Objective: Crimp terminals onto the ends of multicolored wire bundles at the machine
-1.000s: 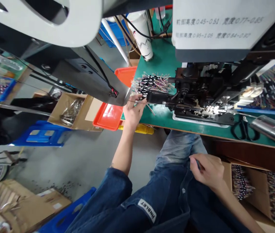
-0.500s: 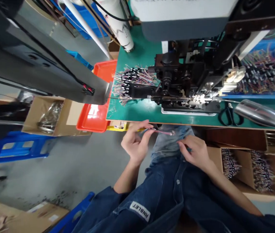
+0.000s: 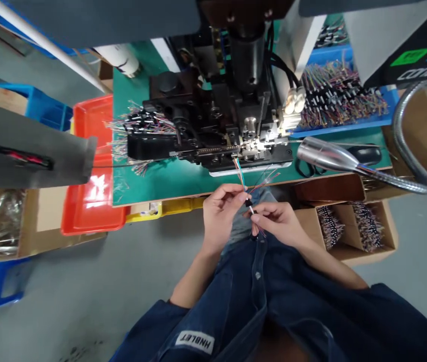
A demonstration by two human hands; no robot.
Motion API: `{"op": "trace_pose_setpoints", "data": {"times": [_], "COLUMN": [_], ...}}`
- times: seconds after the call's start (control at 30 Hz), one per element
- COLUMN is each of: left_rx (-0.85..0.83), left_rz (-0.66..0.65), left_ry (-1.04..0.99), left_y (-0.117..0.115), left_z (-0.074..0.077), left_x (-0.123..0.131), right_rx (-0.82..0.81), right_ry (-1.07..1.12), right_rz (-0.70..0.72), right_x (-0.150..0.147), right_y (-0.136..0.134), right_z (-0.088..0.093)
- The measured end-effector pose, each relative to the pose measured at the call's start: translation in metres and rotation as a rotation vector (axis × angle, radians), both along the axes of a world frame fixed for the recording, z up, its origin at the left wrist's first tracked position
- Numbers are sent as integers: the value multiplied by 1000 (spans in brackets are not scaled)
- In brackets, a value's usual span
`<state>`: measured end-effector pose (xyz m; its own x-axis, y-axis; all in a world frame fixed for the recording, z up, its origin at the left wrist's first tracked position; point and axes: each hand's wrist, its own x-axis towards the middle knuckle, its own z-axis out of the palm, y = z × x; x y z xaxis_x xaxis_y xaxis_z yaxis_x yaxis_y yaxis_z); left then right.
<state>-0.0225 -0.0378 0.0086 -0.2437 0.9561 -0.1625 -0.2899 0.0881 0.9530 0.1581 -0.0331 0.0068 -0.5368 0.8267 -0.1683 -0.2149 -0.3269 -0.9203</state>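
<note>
My left hand (image 3: 223,211) pinches a short cable (image 3: 250,206) with black sleeving, a white section and thin coloured wires. Close beside it, my right hand (image 3: 276,221) is closed on the lower part of the same cable, where more wire ends poke out below the fingers. Several loose wires (image 3: 268,178) fan out at the upper end, some rising toward the front of a black crimping-type machine (image 3: 213,130). Whether those wires touch the machine I cannot tell. Both hands are just in front of the table edge, above the lap.
A green table (image 3: 168,183) carries the machine, with a heap of cables (image 3: 141,123) at its left. To the right are a blue tray (image 3: 349,128), a metal lamp (image 3: 326,153) and black scissors (image 3: 307,168). A red tray (image 3: 85,211) and a cardboard box (image 3: 392,241) flank the table.
The view has swung to the right. My hands have come together; the right hand, apart from the left before, is now on the cable with it. The wires now point up toward the machine.
</note>
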Motion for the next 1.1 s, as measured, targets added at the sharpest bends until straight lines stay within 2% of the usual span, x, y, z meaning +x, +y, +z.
{"op": "trace_pose_setpoints", "data": {"times": [0.23,0.47,0.53,0.67,0.77,0.83,0.93,1.0,1.1], "left_rx": [-31,-123,-99,-41,4,42,70,85,91], "left_rz": [-25,-97,-119,-190,-193,-180,-188,-200,-201], "left_ry": [-70,-266,-286,-206,-98,-14,92,97,-12], "left_y": [4,4,3,3,3,3,2,0,-2], "left_z": [0,7,9,14,16,17,18,16,8], "left_x": [6,9,10,9,9,8,4,3,5], "right_rx": [274,456,406,192,283,362,395,402,435], "right_ry": [-223,-265,-210,-94,-48,-54,-99,-127,-148], "right_rz": [-94,-144,-153,-251,-225,-208,-212,-213,-224], "right_x": [7,15,19,19,12,8,8,9,9], "right_y": [-4,-2,8,35,46,47,44,41,39], "right_z": [8,6,3,7,19,27,36,37,36]}}
